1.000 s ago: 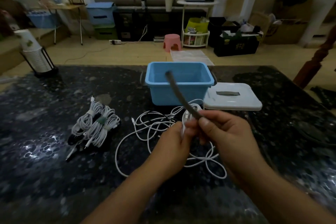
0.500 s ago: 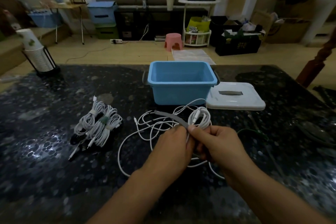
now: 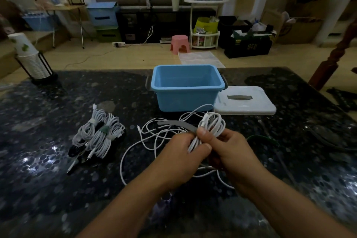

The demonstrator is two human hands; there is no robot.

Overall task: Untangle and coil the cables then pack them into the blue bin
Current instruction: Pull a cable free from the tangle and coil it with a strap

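Note:
Both hands meet over the dark table in front of the blue bin [image 3: 185, 91], which stands open with nothing visible inside. My left hand [image 3: 179, 152] and my right hand [image 3: 229, 150] together grip a coiled white cable [image 3: 212, 125], its loops sticking up between them. A grey strap [image 3: 177, 123] runs leftward from the coil. Loose tangled white cables [image 3: 150, 141] lie on the table under and left of my hands. Several coiled, tied white cables [image 3: 98, 133] lie in a pile further left.
The bin's white lid [image 3: 245, 102] lies flat right of the bin. A stack of paper cups in a black holder [image 3: 32, 60] stands at the table's far left corner. A green wire [image 3: 262, 138] lies right of my hands. Beyond the table are floor and furniture.
The grey strap, which stood up toward the bin a second ago, has swung down and now lies leftward across the coil. Both hands have kept their grip on the coil.

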